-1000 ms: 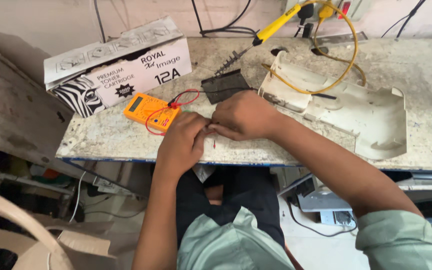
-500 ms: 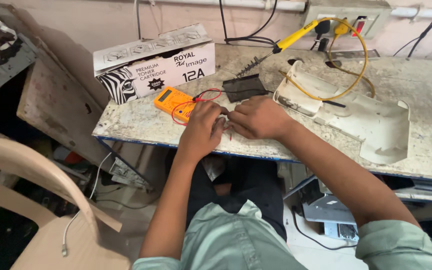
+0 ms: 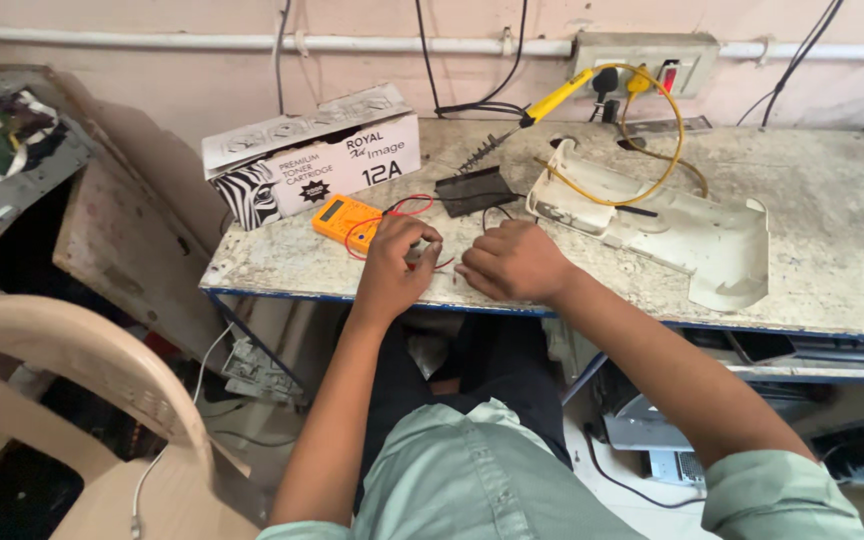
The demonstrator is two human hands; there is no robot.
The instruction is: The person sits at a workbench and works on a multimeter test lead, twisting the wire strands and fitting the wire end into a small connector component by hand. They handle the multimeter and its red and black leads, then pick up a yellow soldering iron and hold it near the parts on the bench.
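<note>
Scanning the worn counter [image 3: 832, 230], I see my left hand [image 3: 392, 265] curled shut on something small I cannot identify, the red lead [image 3: 392, 208] looping beside it. The orange multimeter [image 3: 345, 219] lies just up-left of that grip, nearer it than my right hand [image 3: 514, 262], which rests knuckles-up, fingers closed.

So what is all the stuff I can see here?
Orange handheld multimeter: one, on the worn table, by the left hand.
Red and black test leads: a pair, looping from the meter.
White printed cardboard box: one, table's back left.
Yellow-handled soldering iron: one, back centre.
White plastic casing: one, right of the hands.
Small black part: one, behind the hands.
Wall socket board: one, grey.
Cream plastic chair: one, lower left.
Left hand and right hand: close together at the table's front edge, fingers curled.
</note>
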